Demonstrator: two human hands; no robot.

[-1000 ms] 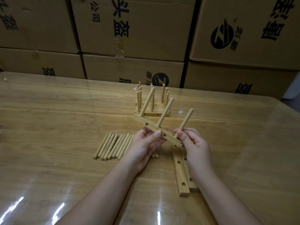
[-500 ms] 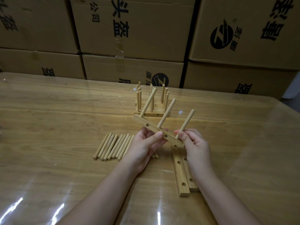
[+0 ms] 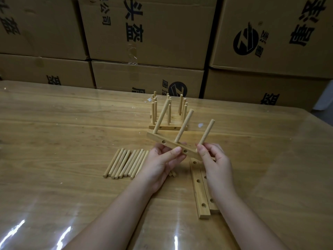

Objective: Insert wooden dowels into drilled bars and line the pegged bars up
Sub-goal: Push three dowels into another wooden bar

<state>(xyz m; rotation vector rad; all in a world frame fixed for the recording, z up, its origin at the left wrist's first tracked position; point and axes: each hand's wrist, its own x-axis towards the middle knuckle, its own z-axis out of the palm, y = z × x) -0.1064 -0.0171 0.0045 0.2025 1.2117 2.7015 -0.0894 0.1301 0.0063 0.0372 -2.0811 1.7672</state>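
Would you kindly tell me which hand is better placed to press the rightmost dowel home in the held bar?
Right. The right hand pinches that dowel near its foot, at the right end of the bar; the left hand grips the bar's middle, likely best for steadying.

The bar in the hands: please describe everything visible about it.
The bar is pale wood, square-edged, with two round holes on its near side. Three dowels stand in its top face, leaning right. It is held tilted above the table. The left hand grips its middle from below; the right hand pinches the third dowel near the bar's right end.
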